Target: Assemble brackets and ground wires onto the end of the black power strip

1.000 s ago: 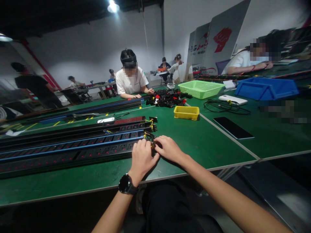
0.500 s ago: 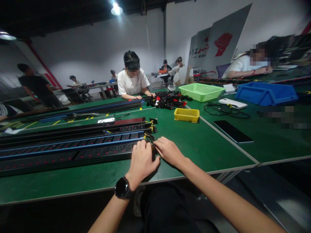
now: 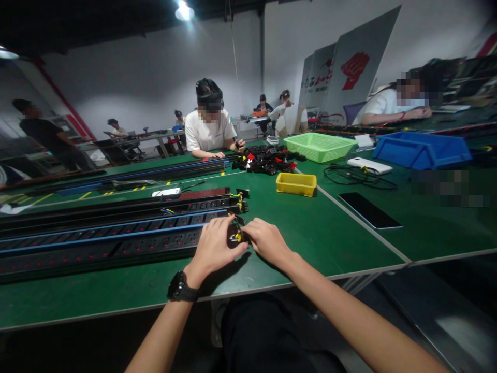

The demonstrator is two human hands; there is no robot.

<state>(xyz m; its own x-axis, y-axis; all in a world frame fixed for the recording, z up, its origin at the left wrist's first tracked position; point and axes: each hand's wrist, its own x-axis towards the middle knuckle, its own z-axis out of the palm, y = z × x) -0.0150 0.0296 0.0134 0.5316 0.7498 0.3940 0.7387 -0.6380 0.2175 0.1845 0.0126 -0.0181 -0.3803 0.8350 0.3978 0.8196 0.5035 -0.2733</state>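
Observation:
Long black power strips with blue side rails lie side by side on the green table. The nearest power strip (image 3: 155,243) ends under my left hand (image 3: 217,243), which is wrapped over it with the thumb stretched toward the end. At that open end, yellow wiring and a silver-white part (image 3: 236,237) show. My right hand (image 3: 267,239) is closed, its fingertips pinching a small dark end piece (image 3: 239,226) beside the wiring; the fingers partly hide it. Another strip (image 3: 209,204) behind has a loose end plate and yellow wires at its end.
Beyond my hands stand a yellow bin (image 3: 296,184), a green basket (image 3: 320,147) and a blue bin (image 3: 421,150). A heap of black and red parts (image 3: 266,159) lies before a co-worker (image 3: 212,124). A tablet (image 3: 368,210) and a black cable (image 3: 357,177) lie rightward.
My left hand has slid left along the strip, its thumb moving off the end, so the yellow wiring now shows. My right hand stays at the end piece. The co-worker opposite has raised a hand.

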